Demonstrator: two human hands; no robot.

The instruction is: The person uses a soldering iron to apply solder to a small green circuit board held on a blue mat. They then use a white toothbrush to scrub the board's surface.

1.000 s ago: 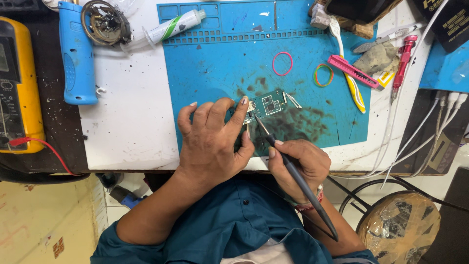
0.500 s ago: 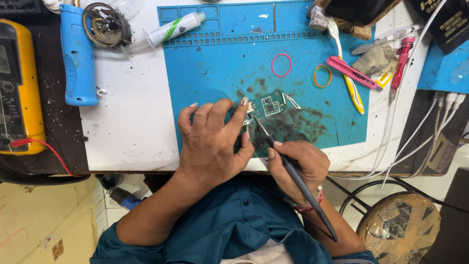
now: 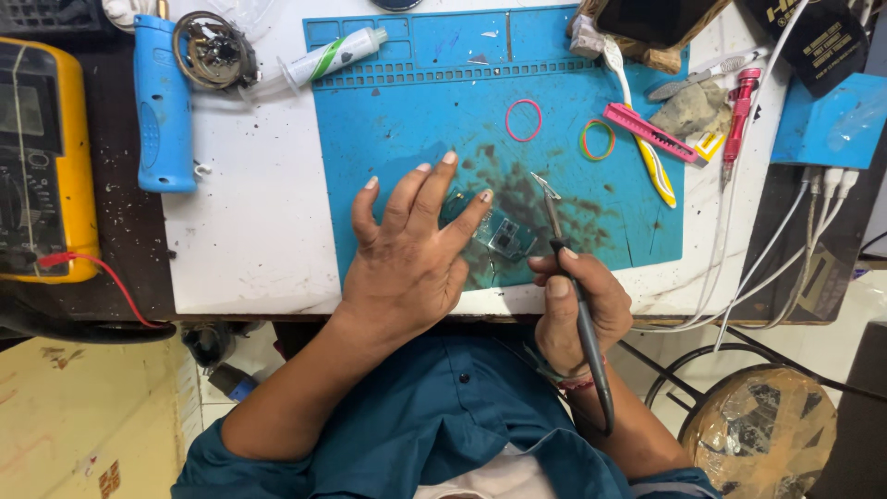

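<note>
My left hand (image 3: 407, 254) lies flat with fingers spread on the blue work mat (image 3: 407, 102), its thumb and fingertips pressing a small clear-cased circuit part (image 3: 504, 236). My right hand (image 3: 573, 305) grips a thin black soldering iron (image 3: 577, 305) like a pen at the mat's near edge. The iron's metal tip (image 3: 545, 188) points away from me, lifted just right of the part and apart from it. Dark stains cover the mat around the part.
A yellow multimeter (image 3: 42, 157) with a red lead sits far left. A blue handheld tool (image 3: 162, 102), a round metal piece (image 3: 212, 51) and a white tube (image 3: 333, 55) lie at the back. Rubber bands (image 3: 523, 120), pink and red tools (image 3: 739, 102), white cables (image 3: 785, 231) lie to the right.
My left hand has opened and flattened onto the part. The iron's tip has pulled back from the part to the right.
</note>
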